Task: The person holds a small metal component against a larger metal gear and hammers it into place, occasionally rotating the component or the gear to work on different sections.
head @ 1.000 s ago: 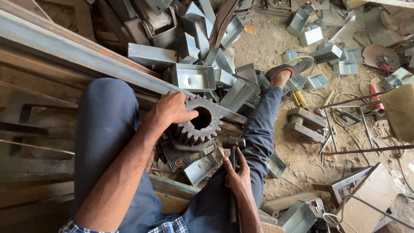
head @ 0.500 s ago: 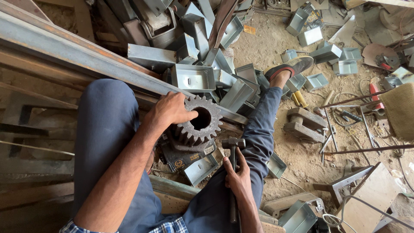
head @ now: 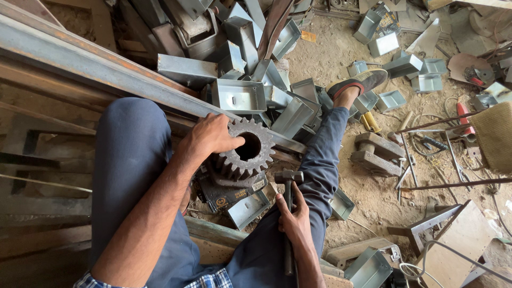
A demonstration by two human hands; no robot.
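Resting on the toothed rim of a dark steel gear (head: 246, 152), the left hand (head: 210, 137) curls its fingers over the near side of the wheel, thumb pointing toward the round hole in its middle. The gear sits on a dark block (head: 226, 193) between the person's legs, on the sandy floor (head: 373, 213), just below a long rusty steel beam (head: 80, 64). The right hand (head: 293, 221) is clenched around the handle of a hammer (head: 288, 184), whose head stands just beside the gear's lower right teeth, not touching them. Folded sheet-metal boxes (head: 239, 96) lie heaped beyond the gear. A sandalled foot (head: 358, 82) reaches into the pile.
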